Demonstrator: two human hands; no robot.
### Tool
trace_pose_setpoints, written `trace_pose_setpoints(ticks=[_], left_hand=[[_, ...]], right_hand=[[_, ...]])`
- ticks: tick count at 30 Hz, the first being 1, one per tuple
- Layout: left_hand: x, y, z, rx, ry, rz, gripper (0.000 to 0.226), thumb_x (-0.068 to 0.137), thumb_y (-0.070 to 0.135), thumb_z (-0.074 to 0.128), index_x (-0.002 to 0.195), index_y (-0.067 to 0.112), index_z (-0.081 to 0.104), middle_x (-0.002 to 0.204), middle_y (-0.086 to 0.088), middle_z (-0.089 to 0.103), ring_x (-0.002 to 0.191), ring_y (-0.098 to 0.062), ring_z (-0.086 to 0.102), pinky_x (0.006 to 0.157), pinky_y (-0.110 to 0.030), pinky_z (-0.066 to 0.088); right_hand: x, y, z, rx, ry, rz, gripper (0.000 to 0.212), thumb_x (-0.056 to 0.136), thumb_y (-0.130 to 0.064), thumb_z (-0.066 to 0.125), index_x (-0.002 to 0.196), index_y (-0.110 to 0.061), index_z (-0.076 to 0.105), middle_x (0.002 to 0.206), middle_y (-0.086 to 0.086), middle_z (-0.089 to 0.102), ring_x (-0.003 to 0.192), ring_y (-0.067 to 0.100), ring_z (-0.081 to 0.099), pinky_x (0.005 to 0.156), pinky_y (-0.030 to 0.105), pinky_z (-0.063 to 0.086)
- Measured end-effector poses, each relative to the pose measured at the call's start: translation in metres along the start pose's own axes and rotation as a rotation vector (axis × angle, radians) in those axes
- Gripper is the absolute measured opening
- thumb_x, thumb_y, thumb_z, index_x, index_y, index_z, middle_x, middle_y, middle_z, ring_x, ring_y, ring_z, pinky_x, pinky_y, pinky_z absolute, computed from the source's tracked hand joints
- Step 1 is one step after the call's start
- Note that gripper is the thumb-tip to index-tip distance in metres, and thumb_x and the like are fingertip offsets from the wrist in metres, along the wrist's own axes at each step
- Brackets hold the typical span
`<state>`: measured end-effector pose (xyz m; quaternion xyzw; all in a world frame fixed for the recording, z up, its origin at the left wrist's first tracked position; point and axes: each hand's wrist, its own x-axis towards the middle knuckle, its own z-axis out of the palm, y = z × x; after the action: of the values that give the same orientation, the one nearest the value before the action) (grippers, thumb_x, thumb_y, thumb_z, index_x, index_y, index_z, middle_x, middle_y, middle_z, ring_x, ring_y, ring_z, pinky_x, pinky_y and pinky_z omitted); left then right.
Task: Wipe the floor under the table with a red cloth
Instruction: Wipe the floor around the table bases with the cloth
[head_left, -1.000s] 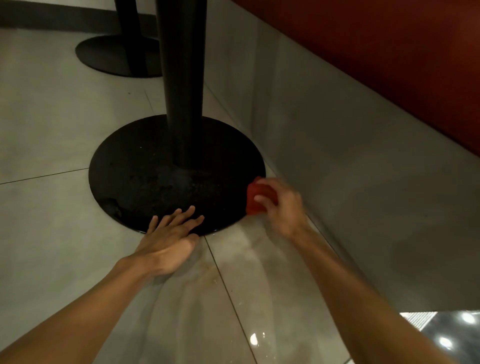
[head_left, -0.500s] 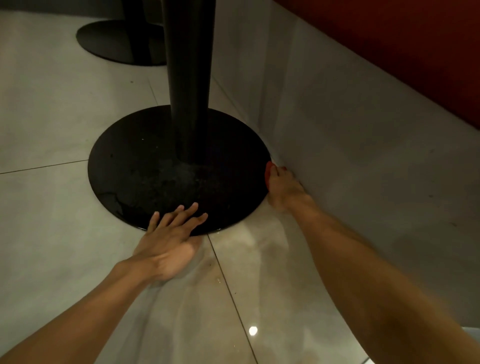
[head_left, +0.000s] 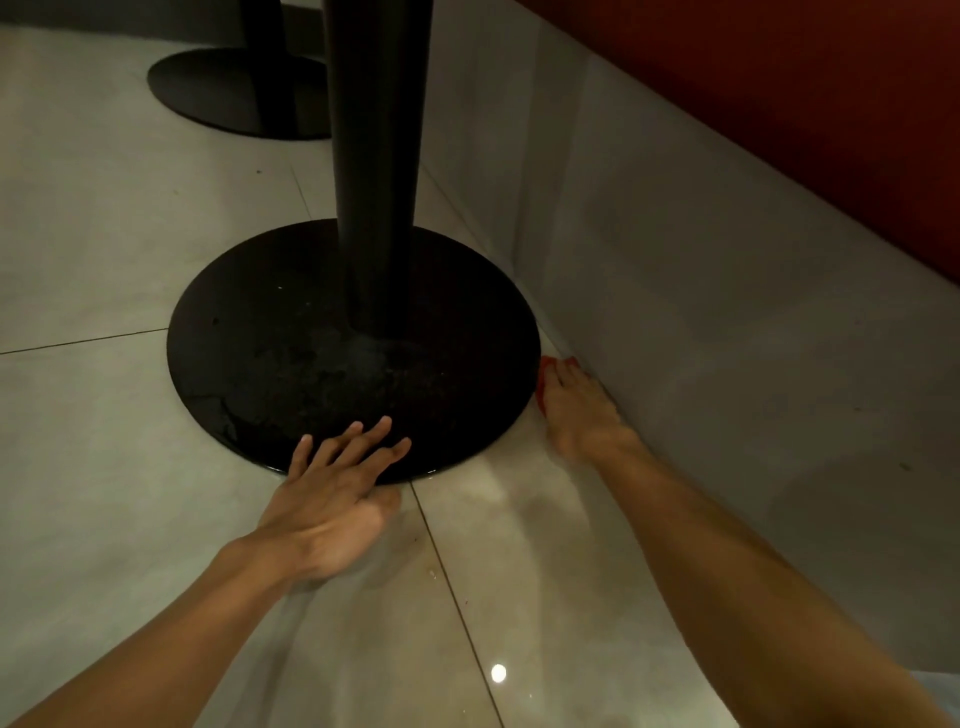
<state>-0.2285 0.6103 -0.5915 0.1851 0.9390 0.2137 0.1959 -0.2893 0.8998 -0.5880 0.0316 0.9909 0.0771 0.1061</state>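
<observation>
The right hand (head_left: 582, 410) lies palm-down on the red cloth (head_left: 543, 382), its fingers reaching forward fairly straight and pressing the cloth to the floor (head_left: 104, 441) rather than closing round it, as far as shows. Only a thin red edge peeks out at the fingertips and along the hand's left side, and the rest is hidden beneath the palm. The cloth sits in the narrow gap at about 4 o'clock of the round black table base (head_left: 311, 353), between the base rim and the grey wall panel (head_left: 727, 312). The left hand (head_left: 332, 499) is spread flat and holds nothing, with its heel on the tile and its fingers resting over the base rim at 6 o'clock, apparently as a prop. The cloth looks soft, light and easily wadded. It should fold into this tight corner, drag with some friction on the glossy, damp-looking tile, and slip out from under a flat palm if pressure eases. Bunching it under the fingers, or pinching its near edge, seems the surest hold. The black table column (head_left: 376, 156) rises from the base's middle. A second black base (head_left: 234, 93) stands at 11 o'clock of the view, well apart. A dark red surface (head_left: 779, 78) runs above the wall panel at 1 to 2 o'clock. A light glint (head_left: 498, 673) shows on the tile at 6 o'clock. No brand, label or writing can be read anywhere.
</observation>
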Motion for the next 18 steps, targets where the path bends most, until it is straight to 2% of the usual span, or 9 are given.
trace_pose_setpoints(ticks=[3,6,8,13,18], left_hand=[[0.001,0.0,0.001,0.0,0.003,-0.004,0.067,0.08,0.05,0.016,0.147,0.048,0.01,0.155,0.023,-0.011,0.142,-0.002,-0.017,0.117,-0.041,-0.015],[0.0,0.0,-0.001,0.004,-0.001,-0.006,0.067,0.08,0.05,0.016,0.147,0.049,0.01,0.155,0.023,-0.011,0.142,-0.002,-0.018,0.117,-0.041,-0.015],[0.001,0.001,-0.001,0.003,-0.013,-0.002,0.068,0.08,0.051,0.016,0.147,0.048,0.009,0.155,0.023,-0.011,0.142,-0.002,-0.018,0.118,-0.041,-0.015],[0.002,0.0,-0.001,0.008,-0.025,0.001,0.063,0.085,0.05,0.02,0.147,0.047,0.01,0.156,0.023,-0.01,0.143,-0.003,-0.016,0.118,-0.042,-0.014],[0.001,0.0,0.002,0.019,-0.026,-0.005,0.068,0.08,0.05,0.018,0.147,0.047,0.01,0.157,0.021,-0.01,0.144,-0.005,-0.016,0.117,-0.043,-0.014]], right_hand=[[0.013,-0.007,-0.005,0.076,0.017,0.045,0.066,0.089,-0.009,0.046,0.149,-0.005,0.017,0.152,0.013,0.028,0.14,0.029,0.024,0.116,0.04,0.023],[0.004,-0.008,-0.005,0.131,-0.006,0.074,0.072,0.092,-0.01,0.043,0.152,-0.007,0.003,0.159,0.009,0.014,0.146,0.025,0.011,0.12,0.04,0.013],[-0.009,-0.006,-0.003,0.138,-0.01,0.058,0.075,0.091,-0.014,0.044,0.152,-0.008,0.001,0.159,0.006,0.011,0.147,0.025,0.007,0.12,0.042,0.01],[-0.052,-0.009,0.011,0.227,0.021,0.024,0.082,0.08,-0.016,0.053,0.151,-0.008,0.014,0.157,0.008,0.02,0.147,0.025,0.009,0.12,0.042,0.011],[-0.101,-0.052,0.015,0.455,0.087,0.083,0.069,0.087,-0.04,0.034,0.15,-0.013,0.024,0.158,0.005,0.022,0.147,0.019,0.008,0.121,0.039,0.008]])
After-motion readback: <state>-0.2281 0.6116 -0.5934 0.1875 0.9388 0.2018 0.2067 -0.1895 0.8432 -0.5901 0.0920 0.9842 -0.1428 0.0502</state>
